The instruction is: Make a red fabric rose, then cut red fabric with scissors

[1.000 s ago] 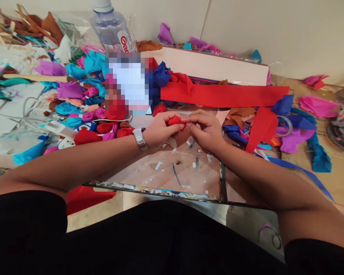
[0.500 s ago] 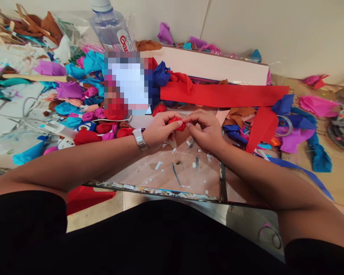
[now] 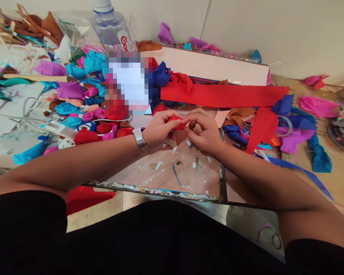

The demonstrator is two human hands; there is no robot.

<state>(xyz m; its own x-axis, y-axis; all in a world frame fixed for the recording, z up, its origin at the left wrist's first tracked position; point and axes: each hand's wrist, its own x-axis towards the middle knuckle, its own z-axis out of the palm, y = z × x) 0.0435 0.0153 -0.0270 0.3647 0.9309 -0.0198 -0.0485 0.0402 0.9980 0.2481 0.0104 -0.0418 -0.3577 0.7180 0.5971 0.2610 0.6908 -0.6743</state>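
Observation:
A small bunched piece of red crepe paper [image 3: 178, 123] is pinched between the thumb and fingers of my left hand [image 3: 163, 128], which has a metal watch [image 3: 140, 138] at its wrist. My right hand [image 3: 203, 130] is at the paper's right side. Its index fingertip touches the paper, while its thumb stands apart below, leaving a gap. The left fingers cover part of the paper. Beyond both hands, a long red crepe paper strip [image 3: 226, 95] lies across the heap.
Coloured paper pieces [image 3: 70, 89] crowd the left, with a white cable [image 3: 114, 120] among them. A clear bottle [image 3: 111, 28] stands behind a blurred-out patch. At right are a tape roll [image 3: 284, 126] and a blue strip [image 3: 301, 173]. Scraps dot the wooden tabletop [image 3: 166, 175].
My right thumb has come away from the red crepe paper and dropped lower, and the index finger has lifted and stretched over it. My left hand keeps its hold in the same place.

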